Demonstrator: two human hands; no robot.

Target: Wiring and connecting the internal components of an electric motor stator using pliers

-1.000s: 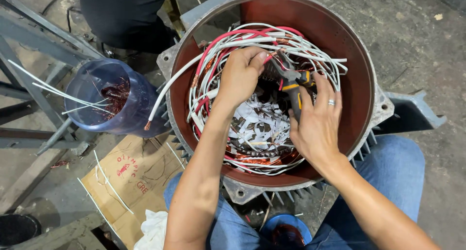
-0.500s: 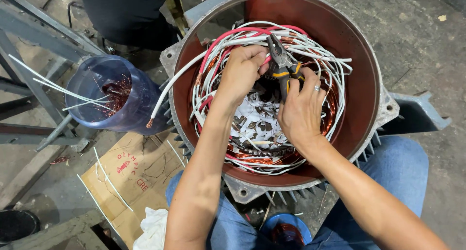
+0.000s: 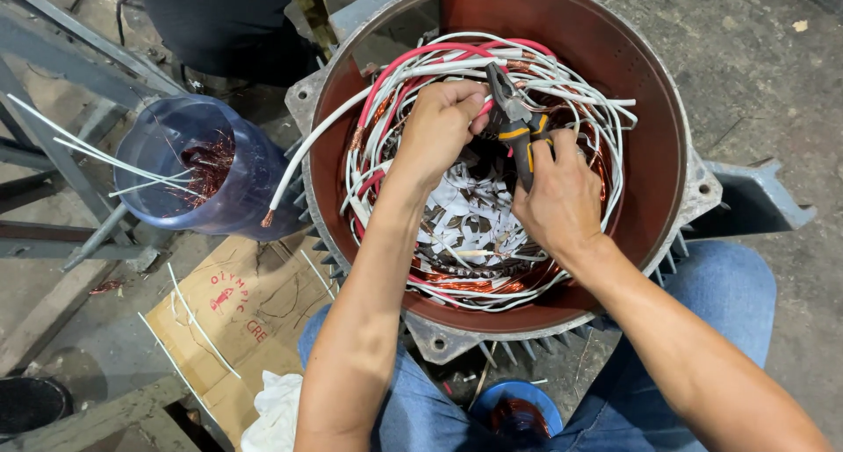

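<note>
Head view: large motor stator housing [image 3: 650,153], red-brown bore, sits between the person's knees on the concrete floor [image 3: 764,74]. Left hand [image 3: 439,127] is fisted shut around a bunch of white and red lead wires [image 3: 562,79] near the top of the bore. Right hand [image 3: 558,197] grips the yellow-black handles of pliers [image 3: 514,122], fingers wrapped closed; plier nose points up-left and meets the wires just beside the left hand's knuckles. Both hands are inside the bore rim, little slack between them; wire loops crowd the top and right wall, copper windings [image 3: 465,285] and white insulation paper [image 3: 474,215] fill the lower centre. Outside the left rim: clear blue jar [image 3: 228,197] of copper scrap, touching or nearly touching the housing fins, cannot tell which. Cardboard [image 3: 255,329] lies below it, a white rag [image 3: 277,408] at its edge.
</note>
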